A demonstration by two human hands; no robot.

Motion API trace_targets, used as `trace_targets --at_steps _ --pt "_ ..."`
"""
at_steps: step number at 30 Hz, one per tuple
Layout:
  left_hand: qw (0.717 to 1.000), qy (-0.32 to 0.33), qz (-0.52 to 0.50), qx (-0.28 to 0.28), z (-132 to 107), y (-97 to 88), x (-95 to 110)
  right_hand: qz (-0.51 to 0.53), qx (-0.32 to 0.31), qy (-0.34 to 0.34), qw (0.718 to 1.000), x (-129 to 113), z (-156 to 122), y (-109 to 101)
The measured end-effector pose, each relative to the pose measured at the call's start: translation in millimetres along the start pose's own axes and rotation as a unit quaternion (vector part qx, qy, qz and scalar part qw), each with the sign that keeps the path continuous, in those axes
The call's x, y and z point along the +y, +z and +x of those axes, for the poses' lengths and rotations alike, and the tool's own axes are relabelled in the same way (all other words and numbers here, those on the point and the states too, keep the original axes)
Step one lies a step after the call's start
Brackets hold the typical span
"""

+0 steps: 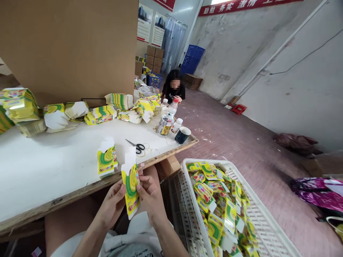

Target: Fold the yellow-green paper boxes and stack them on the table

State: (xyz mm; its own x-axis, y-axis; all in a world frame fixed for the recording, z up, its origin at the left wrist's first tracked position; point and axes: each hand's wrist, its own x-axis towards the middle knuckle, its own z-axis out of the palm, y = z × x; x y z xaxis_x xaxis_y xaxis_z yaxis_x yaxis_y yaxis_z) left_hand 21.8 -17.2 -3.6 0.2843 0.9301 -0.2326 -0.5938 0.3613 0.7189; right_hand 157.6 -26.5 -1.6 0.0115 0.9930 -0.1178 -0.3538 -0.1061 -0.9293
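A flat yellow-and-green carton blank [130,187] is held upright between both my hands, just in front of the table edge. My left hand [114,204] pinches its left side. My right hand [150,192] grips its right side, fingers closed on it. A small stack of the same blanks [106,160] lies on the white table [53,167] just beyond. A white plastic crate [268,221] at my right holds several folded cartons [219,207].
Black scissors [136,146] and rubber bands lie near the table edge. More carton stacks [100,114] line the back, before a big cardboard sheet [69,46]. A dark mug [183,135], a tin and bottles stand at the corner. Another person [174,87] crouches beyond.
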Motion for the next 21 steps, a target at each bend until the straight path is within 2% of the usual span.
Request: trace_targets --at_steps 3,7,12,15,18,21 --pt "1.000 0.022 -0.009 -0.017 -0.8 6.8 1.4 -0.027 0.018 -0.015 0.999 -4.0 2.1 -3.1" --pt "0.998 0.049 0.020 0.035 2.9 10.2 -1.7 -0.063 0.020 -0.022 0.998 -8.8 0.7 -3.3" --pt "0.982 0.100 0.143 0.077 6.6 9.2 -6.0 -0.100 0.051 -0.044 0.993 -2.8 0.2 -4.5" --pt "0.965 0.137 0.206 0.086 3.8 10.8 -2.9 -0.112 0.063 -0.072 0.989 -7.8 1.6 -8.6" --pt "0.960 0.132 0.241 0.050 -1.5 12.2 4.0 -0.101 0.010 -0.104 0.989 -22.1 3.3 -14.3" --pt "0.962 0.107 0.249 -0.009 -5.7 11.0 10.2 -0.111 -0.063 -0.094 0.987 -35.0 5.6 -22.7"
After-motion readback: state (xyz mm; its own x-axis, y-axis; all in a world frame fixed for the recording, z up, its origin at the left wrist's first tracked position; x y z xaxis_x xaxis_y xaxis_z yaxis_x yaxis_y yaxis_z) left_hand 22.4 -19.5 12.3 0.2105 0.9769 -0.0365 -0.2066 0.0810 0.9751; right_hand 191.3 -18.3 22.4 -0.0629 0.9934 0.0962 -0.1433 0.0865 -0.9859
